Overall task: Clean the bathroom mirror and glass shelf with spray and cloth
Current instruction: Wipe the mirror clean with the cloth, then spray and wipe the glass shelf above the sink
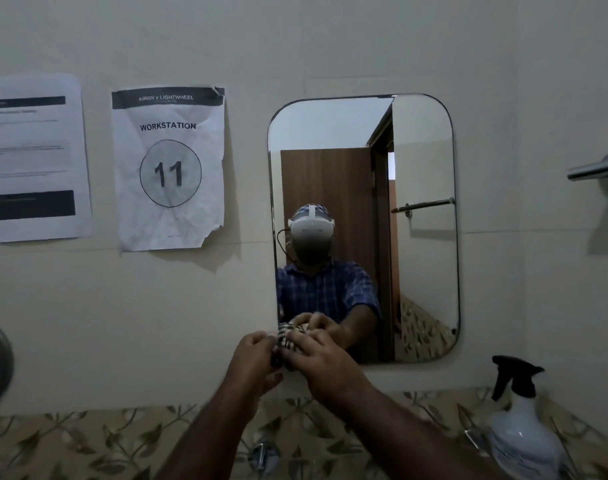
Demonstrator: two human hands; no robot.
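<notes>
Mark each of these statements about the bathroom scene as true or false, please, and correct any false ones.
1. Both hands hold the checked cloth. True: the left hand and right hand grip it by the mirror, at its lower left corner.
2. The spray bottle is in the right hand. False: it stands untouched at lower right.
3. The paper sign reads workstation 11. True.
4. The sign hangs right of the mirror. False: it hangs left of it.

bathroom | tiled wall (330, 46) | mirror (423, 150) | towel bar (595, 171)
</notes>
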